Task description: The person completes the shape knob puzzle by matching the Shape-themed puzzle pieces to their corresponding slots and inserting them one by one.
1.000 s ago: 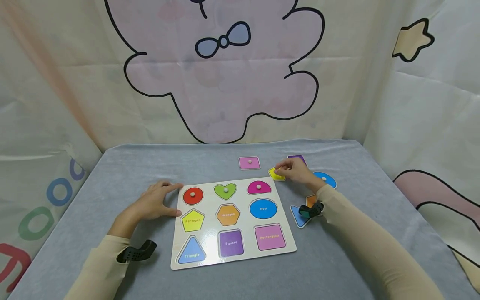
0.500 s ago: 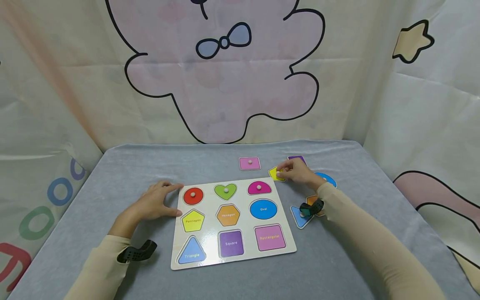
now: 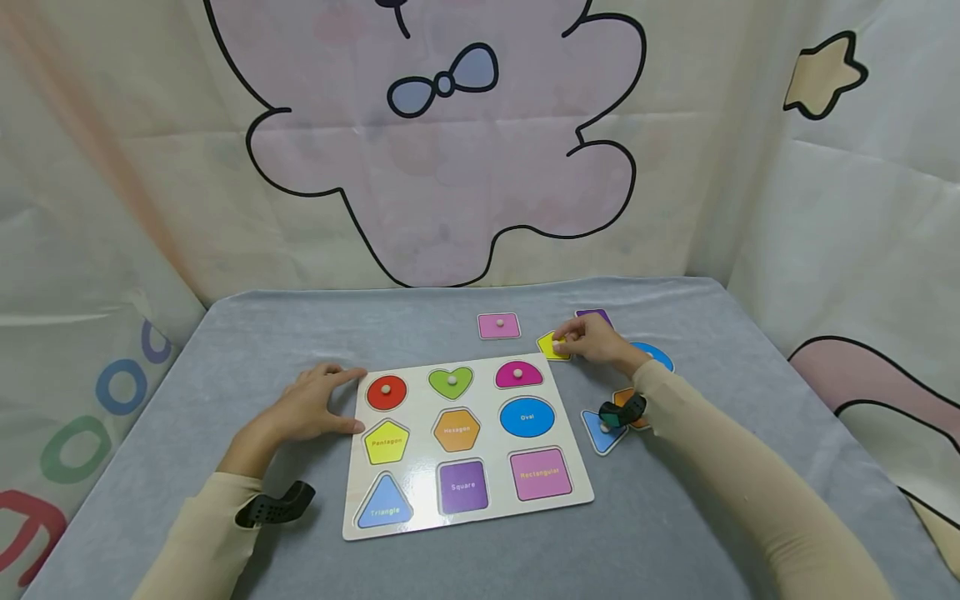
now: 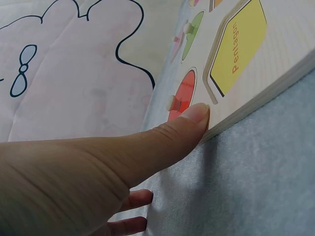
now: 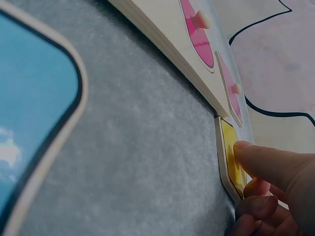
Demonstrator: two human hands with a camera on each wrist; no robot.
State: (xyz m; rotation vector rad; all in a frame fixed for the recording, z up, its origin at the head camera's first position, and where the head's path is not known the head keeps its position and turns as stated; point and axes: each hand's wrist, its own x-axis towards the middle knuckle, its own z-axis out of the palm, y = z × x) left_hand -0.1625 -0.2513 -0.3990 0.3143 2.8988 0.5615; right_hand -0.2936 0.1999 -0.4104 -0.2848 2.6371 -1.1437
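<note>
A wooden shape puzzle board [image 3: 420, 475] lies on the cloth, with a red circle [image 3: 375, 392], a green heart [image 3: 441, 377] and a magenta half-circle [image 3: 506, 379] in its top row. My left hand [image 3: 307, 404] touches the board's left edge, thumb and fingers spread. In the left wrist view its thumb [image 4: 172, 137] lies against the edge by the red circle. Beyond the board's top right corner, my right hand [image 3: 592, 340] pinches the knob of the yellow pentagon puzzle piece [image 3: 546, 343]. That piece [image 5: 231, 152] sits right at the board's corner; the fingers hide its knob.
A pink rectangle piece [image 3: 489, 326] lies behind the board. A purple piece [image 3: 595, 316], a blue oval [image 3: 660, 353], an orange piece [image 3: 621, 397] and a blue triangle [image 3: 597, 437] lie at the right, partly under the right arm. A printed curtain [image 3: 450, 192] hangs behind the table.
The right hand has shifted very slightly to the right over the yellow pentagon, its fingers closing at the knob. The left hand and the board stay in place.
</note>
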